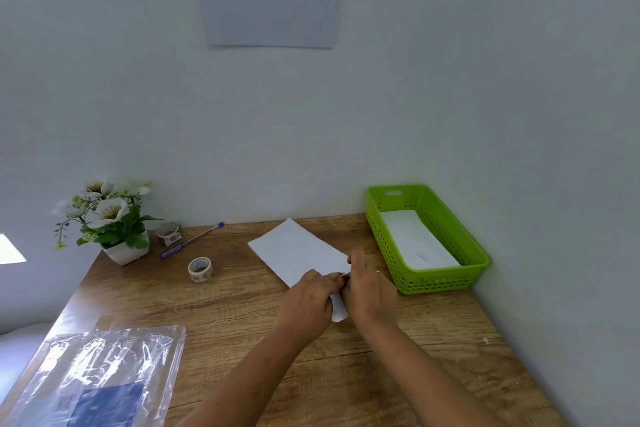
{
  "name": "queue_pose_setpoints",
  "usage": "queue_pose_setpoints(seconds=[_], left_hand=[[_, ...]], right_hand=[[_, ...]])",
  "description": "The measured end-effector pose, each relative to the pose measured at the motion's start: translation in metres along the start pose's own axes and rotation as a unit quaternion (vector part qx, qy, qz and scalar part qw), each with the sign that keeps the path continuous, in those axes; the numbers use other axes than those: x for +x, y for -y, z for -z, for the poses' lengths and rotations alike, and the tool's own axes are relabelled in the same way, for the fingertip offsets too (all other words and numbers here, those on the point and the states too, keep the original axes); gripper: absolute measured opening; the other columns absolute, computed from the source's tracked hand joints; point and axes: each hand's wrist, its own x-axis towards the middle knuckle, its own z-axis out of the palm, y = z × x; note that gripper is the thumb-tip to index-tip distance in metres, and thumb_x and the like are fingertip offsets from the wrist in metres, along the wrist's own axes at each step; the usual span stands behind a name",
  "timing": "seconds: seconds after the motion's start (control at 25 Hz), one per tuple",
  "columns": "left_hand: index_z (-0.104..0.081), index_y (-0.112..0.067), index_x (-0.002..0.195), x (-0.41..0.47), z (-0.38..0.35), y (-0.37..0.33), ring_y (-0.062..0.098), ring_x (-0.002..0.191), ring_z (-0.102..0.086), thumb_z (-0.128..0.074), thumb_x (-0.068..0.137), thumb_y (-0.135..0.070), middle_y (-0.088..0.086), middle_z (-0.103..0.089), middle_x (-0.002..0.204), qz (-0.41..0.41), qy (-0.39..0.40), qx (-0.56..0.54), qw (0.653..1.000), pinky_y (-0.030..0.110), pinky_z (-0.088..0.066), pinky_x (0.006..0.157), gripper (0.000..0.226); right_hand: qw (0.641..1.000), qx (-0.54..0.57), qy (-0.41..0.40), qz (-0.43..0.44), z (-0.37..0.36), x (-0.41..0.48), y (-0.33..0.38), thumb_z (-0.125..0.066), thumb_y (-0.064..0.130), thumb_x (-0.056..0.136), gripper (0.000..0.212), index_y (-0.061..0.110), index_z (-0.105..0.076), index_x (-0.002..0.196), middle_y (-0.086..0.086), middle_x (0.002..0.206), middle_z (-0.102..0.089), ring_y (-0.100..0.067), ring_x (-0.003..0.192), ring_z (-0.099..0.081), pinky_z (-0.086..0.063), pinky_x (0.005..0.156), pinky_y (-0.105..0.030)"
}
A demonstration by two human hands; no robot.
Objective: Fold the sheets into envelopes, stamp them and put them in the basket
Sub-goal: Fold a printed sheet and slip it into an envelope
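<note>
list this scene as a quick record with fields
hands: left hand and right hand both pinch the sheet's near end
sheet: white, on the table
basket: green, far right, holds one white envelope
left side: pen, tape roll, second tape roll, flower pot, plastic bag

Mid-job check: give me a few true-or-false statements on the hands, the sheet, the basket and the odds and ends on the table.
1. The left hand and right hand both grip the near end of the white paper sheet. True.
2. The green perforated plastic basket is empty. False: a white folded paper lies in it.
3. The blue pen lies in the basket. False: it lies on the wooden table, near the white flowerpot.
4. A patterned tape roll sits left of the sheet. True.
</note>
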Motion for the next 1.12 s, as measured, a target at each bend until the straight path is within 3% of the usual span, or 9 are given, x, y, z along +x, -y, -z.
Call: queue_pose_setpoints(seconds=[0.2,0.32,0.44,0.56,0.68,0.8,0.88,1.0,1.12], left_hand=[[-0.064,-0.026,0.120,-0.013,-0.010,0.018,0.019,0.091,-0.059,-0.050,0.073,-0.002,-0.014,-0.066,0.118,-0.008,0.006,0.072,0.997,0.031,-0.045,0.063,0.054],[-0.050,-0.030,0.135,-0.024,-0.013,0.028,0.022,0.111,-0.050,-0.058,0.081,-0.001,-0.014,-0.056,0.133,0.006,0.069,0.062,0.996,0.034,-0.047,0.082,0.062],[-0.053,-0.032,0.129,-0.031,-0.012,0.037,0.015,0.114,-0.046,-0.049,0.088,-0.005,-0.008,-0.055,0.131,0.055,0.066,-0.011,0.996,0.024,-0.043,0.089,0.049],[-0.051,-0.036,0.115,-0.031,-0.003,0.040,0.008,0.100,-0.053,-0.049,0.088,-0.009,-0.008,-0.059,0.111,0.141,0.017,-0.095,0.985,0.017,-0.042,0.076,0.038],[-0.045,-0.041,0.118,-0.035,0.003,0.048,0.003,0.094,-0.055,-0.063,0.083,-0.041,-0.015,-0.062,0.106,0.142,0.089,-0.128,0.978,0.020,-0.046,0.079,0.039],[-0.058,-0.037,0.109,-0.042,0.007,0.058,0.002,0.103,-0.050,-0.062,0.056,-0.078,-0.017,-0.058,0.112,0.120,0.168,-0.100,0.973,0.022,-0.044,0.088,0.067],[-0.061,-0.035,0.108,-0.042,0.008,0.059,0.002,0.106,-0.049,-0.069,0.060,-0.069,-0.016,-0.057,0.116,0.111,0.178,-0.093,0.973,0.022,-0.042,0.093,0.060],[-0.065,-0.028,0.106,-0.042,0.007,0.058,0.002,0.104,-0.053,-0.067,0.079,-0.046,-0.013,-0.062,0.114,0.121,0.142,-0.107,0.977,0.021,-0.045,0.092,0.032],[-0.068,-0.026,0.099,-0.046,0.000,0.058,0.002,0.096,-0.056,-0.061,0.087,-0.040,-0.012,-0.065,0.106,0.156,0.108,-0.120,0.974,0.020,-0.047,0.085,0.020]], right_hand=[[1.000,0.007,-0.011,-0.004,-0.008,0.001,-0.010,-0.060,0.024,0.084,0.025,0.020,-0.051,0.107,0.000,0.108,-0.053,-0.025,0.081,-0.063,-0.037,0.056,-0.030],[0.991,0.121,0.062,-0.010,-0.021,-0.001,-0.019,-0.061,0.014,0.083,0.018,0.021,-0.055,0.099,0.002,0.107,-0.051,-0.015,0.085,-0.055,-0.041,0.063,-0.022],[0.952,0.278,0.113,-0.066,-0.032,-0.008,-0.024,-0.064,0.005,0.081,0.020,0.024,-0.058,0.084,0.001,0.101,-0.059,-0.014,0.084,-0.058,-0.045,0.061,-0.013],[0.894,0.400,0.155,-0.131,-0.032,-0.016,-0.030,-0.065,-0.003,0.080,0.021,0.018,-0.065,0.078,-0.004,0.099,-0.063,-0.016,0.071,-0.064,-0.053,0.051,-0.024],[0.883,0.410,0.189,-0.129,-0.025,-0.017,-0.040,-0.069,-0.001,0.079,0.017,0.015,-0.073,0.081,-0.002,0.097,-0.069,-0.011,0.064,-0.064,-0.050,0.055,-0.017],[0.882,0.374,0.274,-0.084,-0.021,-0.018,-0.052,-0.082,0.010,0.068,0.032,0.025,-0.073,0.095,0.001,0.101,-0.071,-0.009,0.083,-0.064,-0.052,0.071,-0.015],[0.893,0.337,0.292,-0.056,-0.022,-0.016,-0.056,-0.084,0.009,0.065,0.040,0.030,-0.070,0.095,0.000,0.101,-0.071,-0.014,0.087,-0.066,-0.054,0.079,-0.022],[0.921,0.305,0.241,-0.033,-0.024,-0.010,-0.051,-0.073,0.011,0.079,0.019,0.030,-0.070,0.082,0.006,0.080,-0.069,0.000,0.065,-0.060,-0.047,0.059,-0.013],[0.944,0.246,0.219,-0.018,-0.029,-0.005,-0.048,-0.068,0.019,0.085,0.014,0.032,-0.069,0.081,0.011,0.078,-0.068,0.000,0.073,-0.060,-0.043,0.063,-0.014]])
